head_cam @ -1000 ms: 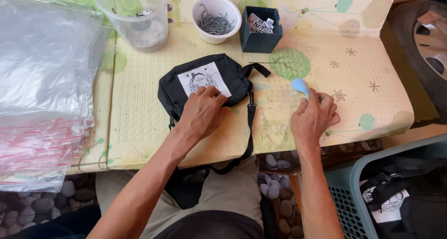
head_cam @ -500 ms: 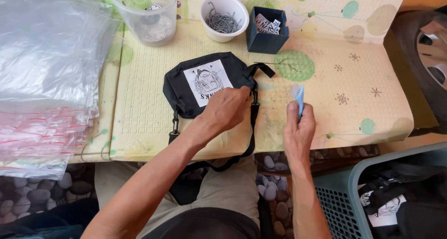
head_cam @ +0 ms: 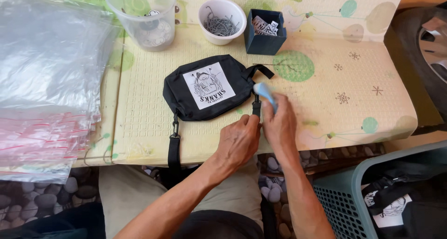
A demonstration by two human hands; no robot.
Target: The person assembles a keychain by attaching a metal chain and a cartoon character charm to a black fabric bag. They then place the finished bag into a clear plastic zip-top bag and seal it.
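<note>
1. The left hand [head_cam: 240, 143] pinches the black strap [head_cam: 256, 109] at the near right corner of the small black bag [head_cam: 207, 87], fingers closed on the webbing. Just right of it, the right hand [head_cam: 279, 122] is closed around a pale blue tool [head_cam: 264, 91], whose tip sits at the strap's top, by the bag's edge. I cannot tell what kind of tool it is.
2. On the far left, a stack of clear plastic bags [head_cam: 44, 71] overhangs the table's near edge; a stray elbow could likely drag the slippery pile off.
3. A clear tub [head_cam: 144, 17] stands far left of centre, with a white bowl of metal hooks [head_cam: 222, 21] and a dark blue box of tags [head_cam: 264, 31] to its right. All stand well apart from the hands, so a knock looks unlikely unless the bag is yanked towards them.
4. The bag lies flat on the yellow mat [head_cam: 321, 108], white printed patch up. The strap's other end hangs off the near edge from a clip [head_cam: 176, 127]; its weight could tug the bag forward if the left hand lets go.
5. The main risk sits at the tool tip: the two hands are touching, so a slip could catch the left fingers or mark the fabric.
6. On the near right, a teal basket [head_cam: 354, 192] holds more black bags.
</note>
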